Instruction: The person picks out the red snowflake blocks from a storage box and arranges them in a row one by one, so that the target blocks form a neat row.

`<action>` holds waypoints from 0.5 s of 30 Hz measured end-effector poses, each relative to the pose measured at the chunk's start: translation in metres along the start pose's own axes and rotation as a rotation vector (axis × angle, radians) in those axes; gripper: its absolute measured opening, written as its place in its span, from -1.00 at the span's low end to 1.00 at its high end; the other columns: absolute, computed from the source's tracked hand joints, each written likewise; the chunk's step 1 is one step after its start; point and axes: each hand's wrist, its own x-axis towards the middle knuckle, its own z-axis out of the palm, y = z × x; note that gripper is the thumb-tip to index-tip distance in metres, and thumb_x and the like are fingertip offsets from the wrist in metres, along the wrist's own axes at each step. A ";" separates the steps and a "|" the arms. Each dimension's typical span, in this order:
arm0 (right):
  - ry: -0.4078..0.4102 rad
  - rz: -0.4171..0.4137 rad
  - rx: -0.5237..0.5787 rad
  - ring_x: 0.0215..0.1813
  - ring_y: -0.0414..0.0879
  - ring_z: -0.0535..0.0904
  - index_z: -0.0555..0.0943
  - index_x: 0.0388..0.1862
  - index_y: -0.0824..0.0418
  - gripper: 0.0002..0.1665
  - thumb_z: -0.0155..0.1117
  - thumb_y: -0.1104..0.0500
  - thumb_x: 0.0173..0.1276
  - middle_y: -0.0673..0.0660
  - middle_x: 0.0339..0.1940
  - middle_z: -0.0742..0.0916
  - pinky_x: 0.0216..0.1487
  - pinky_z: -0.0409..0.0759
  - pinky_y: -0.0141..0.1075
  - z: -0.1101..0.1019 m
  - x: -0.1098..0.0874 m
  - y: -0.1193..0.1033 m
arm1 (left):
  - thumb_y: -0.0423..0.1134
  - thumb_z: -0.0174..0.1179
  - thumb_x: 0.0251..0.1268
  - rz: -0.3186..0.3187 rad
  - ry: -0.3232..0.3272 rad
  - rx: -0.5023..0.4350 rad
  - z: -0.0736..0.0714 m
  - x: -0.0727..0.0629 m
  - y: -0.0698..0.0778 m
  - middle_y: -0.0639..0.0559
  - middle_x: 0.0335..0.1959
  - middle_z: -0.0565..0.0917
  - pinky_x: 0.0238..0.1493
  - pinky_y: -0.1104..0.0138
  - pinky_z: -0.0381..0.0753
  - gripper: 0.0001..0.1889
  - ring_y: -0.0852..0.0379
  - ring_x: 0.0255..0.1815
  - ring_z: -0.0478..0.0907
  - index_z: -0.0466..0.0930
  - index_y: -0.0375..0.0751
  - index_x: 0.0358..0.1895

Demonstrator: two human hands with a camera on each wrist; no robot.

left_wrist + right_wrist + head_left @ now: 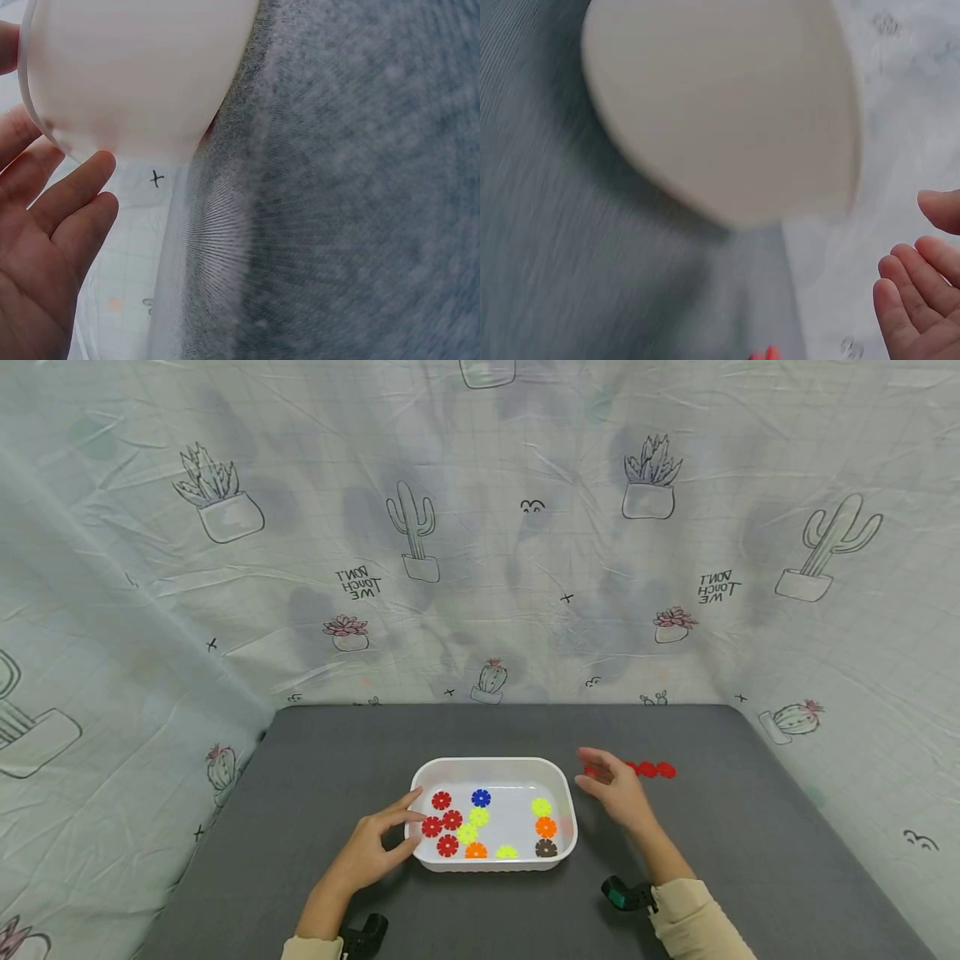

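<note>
A white tray [495,862] stands on the grey table, holding several small notched discs. Red discs [442,800] lie at its left, a blue disc [481,797] near the back, and yellow, orange and dark brown ones elsewhere. My left hand [372,852] touches the tray's left rim; in the left wrist view its fingers lie fairly straight, some over the rim and others along the outer wall. My right hand [617,792] is off the tray's right side with nothing seen in it. Beside it runs a row of red discs [648,769], partly hidden by this hand.
The grey table [337,735] ends at the back against a hanging cloth [480,543] printed with cacti, which also covers the sides. A black wrist device [628,895] sits below my right hand, another [366,935] below my left.
</note>
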 end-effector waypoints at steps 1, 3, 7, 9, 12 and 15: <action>-0.004 0.000 0.008 0.23 0.20 0.50 0.46 0.20 0.37 -0.46 0.31 0.28 0.24 0.33 0.19 0.59 0.23 0.44 0.05 0.002 0.000 -0.005 | -0.23 0.31 0.13 0.003 0.000 0.001 0.000 0.000 0.000 0.07 0.34 0.43 0.19 -0.06 0.45 -0.73 -0.01 0.31 0.42 0.69 -0.10 -0.06; -0.012 -0.001 0.028 0.23 0.19 0.50 0.46 0.20 0.36 -0.47 0.30 0.31 0.24 0.31 0.19 0.59 0.23 0.44 0.05 0.009 -0.001 -0.016 | -0.23 0.31 0.13 0.007 -0.001 0.003 0.000 0.000 0.000 0.07 0.34 0.43 0.19 -0.06 0.46 -0.73 -0.01 0.31 0.42 0.69 -0.10 -0.07; -0.043 -0.014 0.086 0.24 0.20 0.50 0.46 0.20 0.36 -0.48 0.27 0.32 0.25 0.32 0.19 0.58 0.23 0.45 0.01 0.024 -0.002 -0.035 | -0.23 0.31 0.14 0.005 -0.003 0.006 0.000 0.000 0.000 0.06 0.34 0.43 0.19 -0.06 0.45 -0.74 -0.01 0.31 0.42 0.69 -0.10 -0.06; -0.071 -0.028 0.131 0.25 0.21 0.48 0.45 0.21 0.37 -0.48 0.26 0.33 0.26 0.34 0.20 0.57 0.23 0.46 -0.04 0.033 -0.002 -0.042 | -0.23 0.31 0.14 0.002 -0.003 0.002 0.000 0.000 0.000 0.06 0.34 0.43 0.19 -0.07 0.45 -0.74 -0.01 0.31 0.42 0.69 -0.11 -0.07; -0.113 -0.035 0.191 0.25 0.18 0.48 0.45 0.21 0.36 -0.49 0.26 0.32 0.27 0.33 0.20 0.57 0.23 0.49 -0.14 0.049 -0.001 -0.051 | -0.22 0.31 0.14 0.002 -0.002 0.001 -0.001 0.000 0.001 0.07 0.34 0.43 0.19 -0.07 0.44 -0.74 -0.01 0.31 0.41 0.69 -0.10 -0.06; -0.153 -0.018 0.239 0.25 0.15 0.48 0.47 0.20 0.32 -0.49 0.28 0.31 0.26 0.29 0.20 0.58 0.24 0.49 -0.17 0.068 -0.001 -0.059 | -0.23 0.31 0.14 0.006 -0.001 -0.005 -0.001 0.000 0.001 0.04 0.34 0.43 0.18 -0.08 0.45 -0.73 -0.02 0.31 0.42 0.69 -0.11 -0.06</action>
